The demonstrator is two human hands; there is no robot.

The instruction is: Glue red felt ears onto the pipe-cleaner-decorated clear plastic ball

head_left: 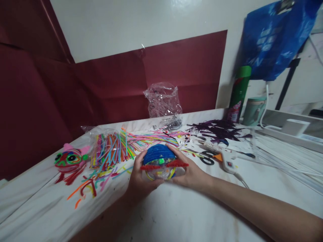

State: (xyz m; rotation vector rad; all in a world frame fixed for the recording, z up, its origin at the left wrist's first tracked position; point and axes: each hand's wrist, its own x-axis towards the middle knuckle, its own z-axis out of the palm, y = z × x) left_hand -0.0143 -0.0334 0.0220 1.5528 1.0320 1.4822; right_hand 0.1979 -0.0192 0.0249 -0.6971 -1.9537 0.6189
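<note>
Between my two hands is a clear plastic ball (159, 173) whose top is wrapped in blue pipe cleaner. Red fuzzy strips stick out on both sides of it, with a small green piece in the middle and yellow curves lower down. My left hand (141, 179) curls round its left side, thumb underneath. On the right side, my right hand (186, 173) grips it with fingers over the top. Behind the ball lie many coloured pipe cleaners (113, 149), some inside a clear bag. Short cut pieces (88, 188) are scattered to the left of my left hand.
A decorated pink figure (69, 161) stands at left. Right of my hands lie black-handled scissors (207, 158) and a corded glue gun (228, 161). Farther back are dark purple strips (217, 129), a clear plastic bag (165, 104), a green spray can (239, 94) and a mug (253, 111).
</note>
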